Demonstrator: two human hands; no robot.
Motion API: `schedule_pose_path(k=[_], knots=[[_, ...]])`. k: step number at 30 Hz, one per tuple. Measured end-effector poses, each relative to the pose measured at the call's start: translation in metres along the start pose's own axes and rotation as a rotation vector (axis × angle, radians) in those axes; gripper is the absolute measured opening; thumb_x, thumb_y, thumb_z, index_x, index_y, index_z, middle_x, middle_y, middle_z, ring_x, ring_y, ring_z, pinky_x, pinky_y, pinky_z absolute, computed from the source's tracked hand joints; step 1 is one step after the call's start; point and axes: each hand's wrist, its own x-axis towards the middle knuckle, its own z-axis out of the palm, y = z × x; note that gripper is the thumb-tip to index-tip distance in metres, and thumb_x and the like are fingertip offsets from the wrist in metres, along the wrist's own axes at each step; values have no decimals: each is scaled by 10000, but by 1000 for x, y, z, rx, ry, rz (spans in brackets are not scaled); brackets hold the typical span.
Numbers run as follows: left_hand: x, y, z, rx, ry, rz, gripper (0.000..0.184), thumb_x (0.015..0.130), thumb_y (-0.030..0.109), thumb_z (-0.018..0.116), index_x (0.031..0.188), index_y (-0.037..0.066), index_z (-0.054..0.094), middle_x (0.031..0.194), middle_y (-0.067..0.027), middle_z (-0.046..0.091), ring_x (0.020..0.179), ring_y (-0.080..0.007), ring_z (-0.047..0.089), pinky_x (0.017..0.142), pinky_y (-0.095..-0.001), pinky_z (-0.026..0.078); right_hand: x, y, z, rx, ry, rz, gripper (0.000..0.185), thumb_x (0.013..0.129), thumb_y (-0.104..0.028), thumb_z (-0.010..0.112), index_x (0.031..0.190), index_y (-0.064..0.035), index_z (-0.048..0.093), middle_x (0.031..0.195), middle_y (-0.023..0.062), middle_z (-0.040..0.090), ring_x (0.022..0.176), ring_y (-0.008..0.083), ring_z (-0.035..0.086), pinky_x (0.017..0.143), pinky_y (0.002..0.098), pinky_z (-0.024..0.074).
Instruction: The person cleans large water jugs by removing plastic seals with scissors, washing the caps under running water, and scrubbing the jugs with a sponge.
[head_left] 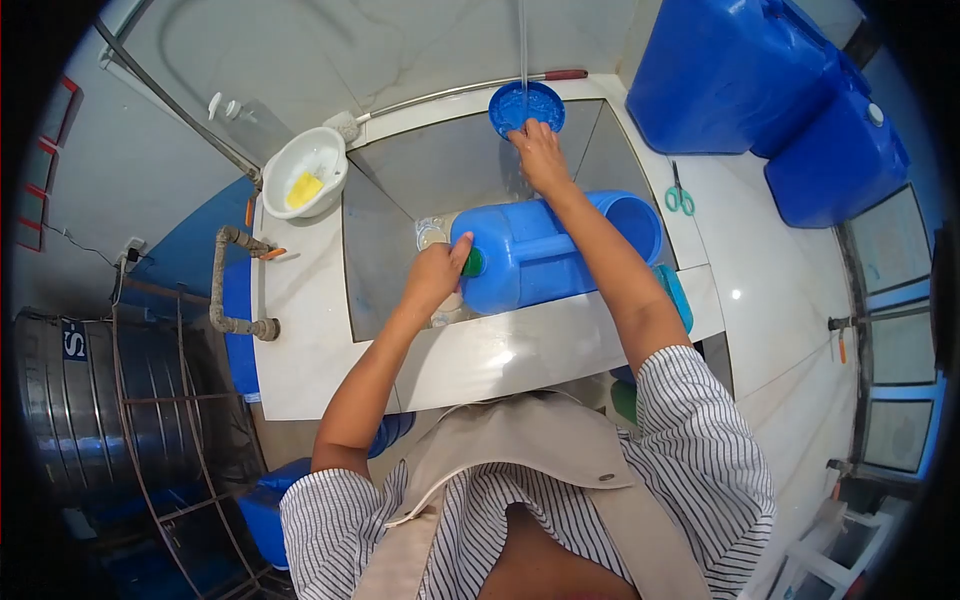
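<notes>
Against the left hand [435, 276] lies a blue jug [535, 272] (cap nearest).

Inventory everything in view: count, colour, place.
sink: 1, grey, in counter
jug: 1, blue, lying at sink front
cap: 1, green, on jug
bowl: 1, blue, under running water
basin: 1, white, counter left
sponge: 1, yellow, in basin
pump bottle: 1, clear, behind basin
pole: 1, silver, behind sink
scissors: 1, teal, counter right
large containers: 2+, blue, counter right
tank: 1, metallic, far left
left hand: 1, bare, at cap
right hand: 1, bare, at bowl
</notes>
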Motion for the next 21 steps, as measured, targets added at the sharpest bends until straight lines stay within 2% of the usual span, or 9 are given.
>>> schedule_pose_path(k=[2,4,5,7,11,13,16,20,21], knots=[[3,-8,4,70,-11,37,404,825,301,647,934,-71,532,699,-192,611,639,-308,620,602,-401,484,1,1,0,-13,21,2,344,693,30,547,997,-117,614,943,99,505,907,277,498,779,392,411],[-17,-4,10,311,262,465,428,818,342,655,951,-48,542,787,-183,618,738,-303,631,671,-363,499,1,2,1,-4,31,16,346,688,28,561,999,-115,614,946,97,507,914,276,499,784,394,411],[-18,-8,11,315,256,465,428,818,342,655,951,-48,542,787,-183,618,738,-303,631,671,-363,499,0,3,0,-4,30,24,346,688,28,561,999,-115,614,946,97,507,914,276,499,784,394,411],[-18,-17,9,568,283,1003,390,828,310,644,993,-29,546,984,-213,582,935,-346,577,792,-358,467,0,2,-2,-55,11,20,229,774,-63,522,963,-125,637,924,86,508,925,253,505,801,382,411],[-28,-7,2,550,362,1045,339,875,264,590,1075,-4,535,1143,-195,520,1069,-313,519,887,-370,422,1,3,-4,-68,17,33,221,782,-73,519,962,-117,639,929,89,512,933,251,505,804,381,410],[-21,-10,2,48,441,665,291,904,262,549,1031,2,574,1076,-166,570,1004,-277,562,896,-367,422,-2,3,-5,-32,58,-2,215,789,-77,515,959,-112,641,942,91,517,940,251,506,802,378,409],[-25,-6,-2,-56,118,623,301,922,267,520,944,-15,623,958,-138,620,949,-247,588,911,-365,413,-1,1,-7,-42,33,-3,218,787,-75,515,958,-111,644,952,90,522,947,250,507,800,376,409],[-22,-6,-1,-183,223,796,327,927,264,509,891,-28,651,833,-120,637,877,-240,599,865,-350,428,-2,2,-5,-36,56,0,222,782,-72,515,959,-111,645,947,89,523,947,250,507,801,378,408],[-21,-6,-4,-76,203,567,314,934,242,492,921,-28,651,842,-123,642,889,-238,597,848,-347,431,-3,2,-5,-38,48,-7,227,781,-70,514,962,-111,645,944,88,523,943,250,507,800,379,407]])
